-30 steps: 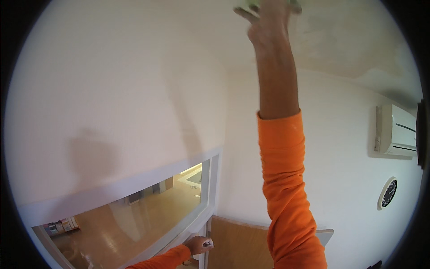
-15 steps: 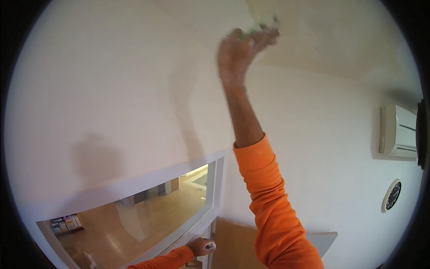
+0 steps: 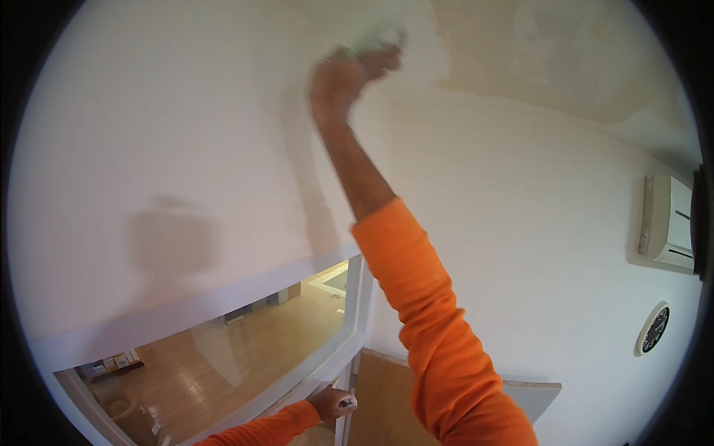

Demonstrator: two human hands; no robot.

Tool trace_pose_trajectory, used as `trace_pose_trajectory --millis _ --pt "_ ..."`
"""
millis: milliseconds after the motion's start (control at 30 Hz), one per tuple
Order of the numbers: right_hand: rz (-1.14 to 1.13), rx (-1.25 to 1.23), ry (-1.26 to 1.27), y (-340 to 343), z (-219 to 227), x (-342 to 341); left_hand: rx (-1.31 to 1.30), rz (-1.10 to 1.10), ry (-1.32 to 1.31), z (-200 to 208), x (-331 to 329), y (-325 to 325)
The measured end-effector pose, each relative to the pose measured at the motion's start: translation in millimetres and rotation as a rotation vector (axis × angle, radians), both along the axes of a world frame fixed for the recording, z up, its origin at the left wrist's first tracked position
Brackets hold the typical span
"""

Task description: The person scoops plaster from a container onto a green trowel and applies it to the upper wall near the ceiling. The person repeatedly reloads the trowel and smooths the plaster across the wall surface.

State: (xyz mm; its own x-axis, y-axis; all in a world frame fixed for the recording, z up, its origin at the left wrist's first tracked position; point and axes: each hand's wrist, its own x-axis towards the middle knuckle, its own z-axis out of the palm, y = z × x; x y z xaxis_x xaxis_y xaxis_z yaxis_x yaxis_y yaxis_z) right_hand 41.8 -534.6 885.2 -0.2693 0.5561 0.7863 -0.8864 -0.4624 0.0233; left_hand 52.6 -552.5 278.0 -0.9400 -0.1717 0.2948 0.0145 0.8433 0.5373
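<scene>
My right hand, at the end of an orange sleeve, is raised high where the walls meet the ceiling. Its fingers are closed on a tool with a green part, too smeared by motion to name its kind. Tan and whitish patches mark the ceiling beside it. Low down, my left hand is closed in a fist next to the white window frame. Whitish smears show on its fingers, and something small and dark sits at the fist's opening; I cannot make out what it is.
An interior window at lower left looks onto a room with a wooden floor. A wooden panel stands at the bottom, behind my right arm. On the right wall hang an air conditioner and a round clock.
My right hand has swept left with the tool, toward the corner of the walls. The left hand stays closed in nearly the same place. The view has shifted slightly.
</scene>
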Motion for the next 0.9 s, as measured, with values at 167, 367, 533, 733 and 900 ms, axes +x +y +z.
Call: trace_pose_trajectory --millis 167,367,533,733,900 --pt "1.123 0.033 -0.190 22 12 -161 -0.031 -0.004 0.064 -7 -10 -2" --pt "1.333 0.168 0.135 97 28 -187 -0.014 -0.015 0.042 -10 -22 -9" --pt "1.148 0.096 0.288 165 24 -47 0.066 0.008 0.036 -25 -21 -16" --pt "0.283 -0.027 0.117 171 37 67 0.012 0.002 0.007 -13 -17 -9" --pt "-0.179 -0.115 0.035 135 38 130 0.015 0.026 -0.037 -1 -10 0"
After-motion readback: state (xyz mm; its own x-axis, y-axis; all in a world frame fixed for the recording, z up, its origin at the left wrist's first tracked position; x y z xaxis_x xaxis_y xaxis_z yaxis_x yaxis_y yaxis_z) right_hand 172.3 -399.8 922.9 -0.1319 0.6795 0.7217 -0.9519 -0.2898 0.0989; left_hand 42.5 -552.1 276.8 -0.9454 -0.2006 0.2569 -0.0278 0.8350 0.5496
